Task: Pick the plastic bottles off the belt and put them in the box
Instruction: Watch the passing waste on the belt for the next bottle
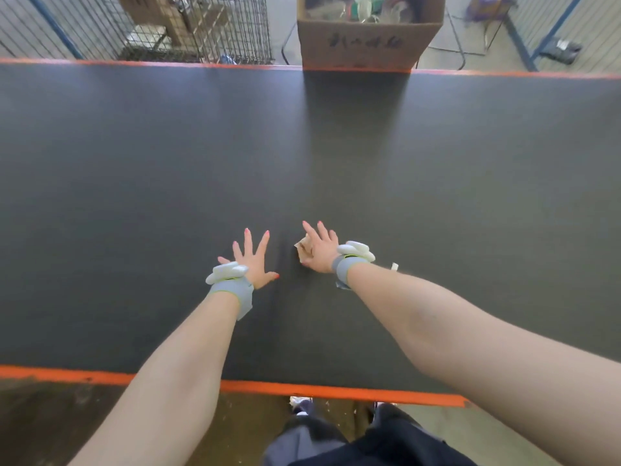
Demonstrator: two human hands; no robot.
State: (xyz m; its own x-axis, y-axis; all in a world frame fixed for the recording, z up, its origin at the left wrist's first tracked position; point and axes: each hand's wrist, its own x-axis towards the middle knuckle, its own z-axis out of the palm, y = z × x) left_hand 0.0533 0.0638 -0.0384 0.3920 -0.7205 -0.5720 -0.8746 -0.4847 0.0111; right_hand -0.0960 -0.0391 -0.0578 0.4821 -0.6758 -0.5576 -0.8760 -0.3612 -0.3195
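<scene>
The dark belt (336,156) runs left to right in front of me, and I see no plastic bottle on it. A brown cardboard box (366,45) stands past the belt's far edge, with crumpled plastic items inside. My left hand (255,260) hovers low over the near middle of the belt, fingers spread, holding nothing. My right hand (319,252) is just to its right, fingers stretched out. A small tan crumpled scrap (302,252) shows at its thumb side, and the thumb is hidden. Both wrists wear grey bands with white pads.
Orange rails (302,390) border the belt's near and far edges. A wire cage (188,28) stands beyond the far left, and blue-framed fencing (551,31) at the far right. A tiny white bit (395,266) lies on the belt beside my right wrist.
</scene>
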